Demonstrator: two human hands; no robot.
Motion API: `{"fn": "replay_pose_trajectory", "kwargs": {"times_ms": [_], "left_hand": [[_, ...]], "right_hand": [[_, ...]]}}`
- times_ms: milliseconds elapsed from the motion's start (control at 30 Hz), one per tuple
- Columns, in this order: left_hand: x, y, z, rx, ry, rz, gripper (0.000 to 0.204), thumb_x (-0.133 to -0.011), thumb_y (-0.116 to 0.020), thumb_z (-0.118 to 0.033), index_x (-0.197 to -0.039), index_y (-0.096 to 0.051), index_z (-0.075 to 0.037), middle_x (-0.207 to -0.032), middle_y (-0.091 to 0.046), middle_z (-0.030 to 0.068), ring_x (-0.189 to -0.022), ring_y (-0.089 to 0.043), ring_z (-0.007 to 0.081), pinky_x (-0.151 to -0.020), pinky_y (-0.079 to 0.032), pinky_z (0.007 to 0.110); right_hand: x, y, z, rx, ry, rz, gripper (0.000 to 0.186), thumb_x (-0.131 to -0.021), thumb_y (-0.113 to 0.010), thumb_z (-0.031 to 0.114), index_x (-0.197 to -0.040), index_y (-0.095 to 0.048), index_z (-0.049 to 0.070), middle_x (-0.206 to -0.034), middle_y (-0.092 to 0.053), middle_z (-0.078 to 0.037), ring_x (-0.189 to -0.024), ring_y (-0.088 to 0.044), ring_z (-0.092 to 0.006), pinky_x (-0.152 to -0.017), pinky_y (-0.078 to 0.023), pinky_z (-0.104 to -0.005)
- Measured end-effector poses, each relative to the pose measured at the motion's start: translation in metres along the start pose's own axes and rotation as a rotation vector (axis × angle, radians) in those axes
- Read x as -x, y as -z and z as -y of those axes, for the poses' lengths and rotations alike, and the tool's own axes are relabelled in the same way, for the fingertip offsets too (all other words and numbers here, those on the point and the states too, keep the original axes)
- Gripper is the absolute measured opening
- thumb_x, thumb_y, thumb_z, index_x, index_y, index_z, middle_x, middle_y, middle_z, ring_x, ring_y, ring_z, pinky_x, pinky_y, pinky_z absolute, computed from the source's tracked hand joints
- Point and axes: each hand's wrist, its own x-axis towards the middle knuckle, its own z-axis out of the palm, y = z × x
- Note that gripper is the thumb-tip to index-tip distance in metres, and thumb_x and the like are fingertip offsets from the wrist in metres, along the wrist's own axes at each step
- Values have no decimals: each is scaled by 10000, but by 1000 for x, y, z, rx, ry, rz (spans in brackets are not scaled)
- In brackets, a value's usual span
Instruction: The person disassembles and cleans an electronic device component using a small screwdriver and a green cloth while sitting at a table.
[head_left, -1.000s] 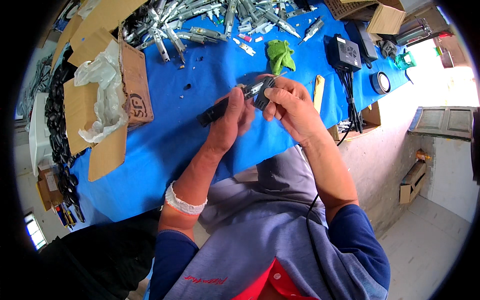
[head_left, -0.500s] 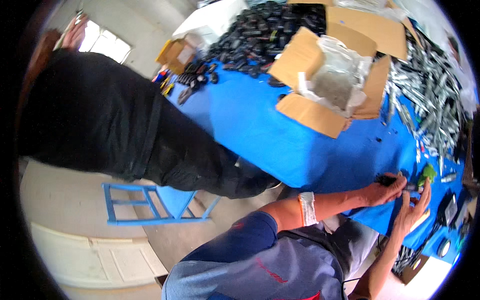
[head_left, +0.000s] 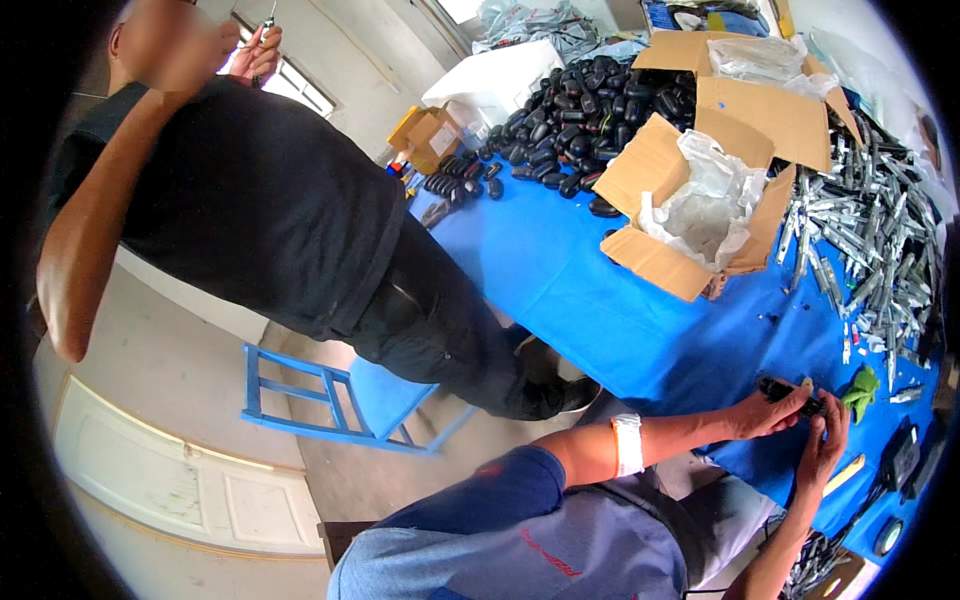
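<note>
Over the near right part of the blue table covering, my left hand (head_left: 762, 416) is closed around a small dark oblong piece (head_left: 776, 389); its exact kind is hard to make out. A white band (head_left: 627, 445) circles the left forearm. Close beside it, my right hand (head_left: 826, 438) pinches at the right end of the same dark piece, fingertips bent and nearly meeting the left ones. The fingers cover much of the piece. Just right of my hands lies a crumpled green cloth (head_left: 861, 393), and a yellow stick (head_left: 845, 475) rests by my right wrist.
Beyond are an open cardboard box (head_left: 655, 262) with a plastic liner, a heap of black rounded cases (head_left: 575, 120) and a pile of silvery slim parts (head_left: 880, 235). A person in black (head_left: 260, 200) stands left, holding a thin-tipped tool. A blue chair (head_left: 395, 400) stands behind them.
The view has shifted, bringing more of the standing person into sight. My right fingers, more spread before, now bend in against the dark piece. My left hand keeps its hold.
</note>
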Motion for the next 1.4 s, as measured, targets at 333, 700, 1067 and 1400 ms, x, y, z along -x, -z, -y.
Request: {"fn": "replay_pose_trajectory", "kwargs": {"times_ms": [333, 700, 1067, 1400], "left_hand": [[-1, 1, -3, -82, -63, 67, 397, -898, -541, -479, -729, -509, -121, -633, -480, -33, -488, -411, 43, -386, -310, 208], [6, -10, -13, -252, -72, -6, 431, -881, -565, -476, -685, -509, -97, -514, -443, -28, -414, -403, 54, -369, -294, 215], [29, -7, -24, -406, 12, 22, 447, -897, -539, -450, -660, -477, -76, -528, -453, -10, -412, -420, 63, -364, -309, 222], [39, -4, -27, -535, 212, 101, 498, -895, -526, -488, -644, -507, -57, -551, -513, 10, -438, -457, 73, -391, -355, 233]], "right_hand": [[-1, 9, -4, -81, -16, -98, 185, -894, -512, 82, -1047, -565, -8, -1017, -568, -140, -971, -520, -286, -883, -399, -354], [2, 24, -3, -84, 26, -251, 219, -819, -489, 125, -972, -576, -4, -951, -557, -134, -904, -500, -281, -841, -393, -357], [1, 27, 5, 38, 91, -232, 199, -761, -482, 142, -871, -581, 10, -860, -557, -126, -852, -490, -293, -814, -395, -376], [1, 22, 10, -63, 158, -169, 234, -739, -494, 211, -819, -565, 2, -806, -514, -138, -825, -479, -303, -797, -391, -385]]}}
